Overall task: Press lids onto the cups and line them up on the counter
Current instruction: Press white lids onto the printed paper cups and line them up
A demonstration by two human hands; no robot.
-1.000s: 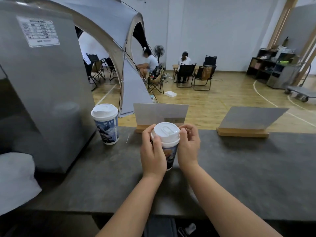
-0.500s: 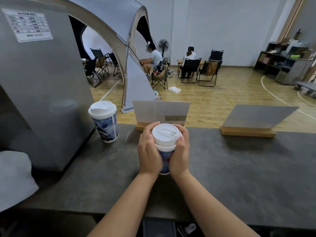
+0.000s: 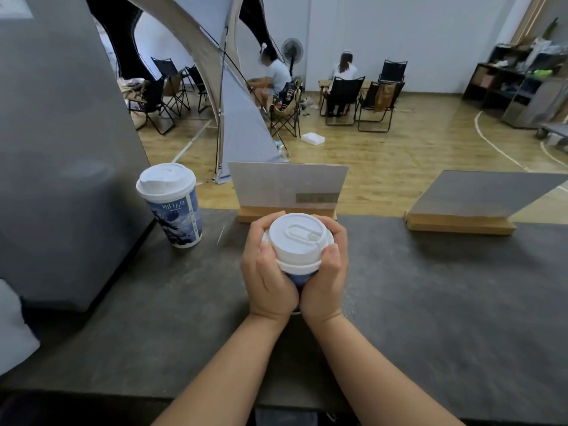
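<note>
A blue-printed paper cup [image 3: 295,277] with a white lid [image 3: 297,238] stands at the middle of the dark counter [image 3: 430,302]. My left hand [image 3: 266,272] and my right hand [image 3: 326,273] wrap around it from both sides, fingers curled over the lid's rim and thumbs on its near edge. Most of the cup's body is hidden behind my palms. A second lidded cup [image 3: 172,207] of the same print stands upright on the counter to the left, apart from my hands.
A large grey metal machine [image 3: 61,149] fills the left side, close to the second cup. Two sign boards on wooden bases [image 3: 287,192] [image 3: 467,210] stand along the counter's far edge. A white cloth [image 3: 12,327] lies at the far left.
My hands have closed tighter round the cup and lid, with the palms now meeting in front of the cup. The view has tilted slightly. The left cup has not moved.
</note>
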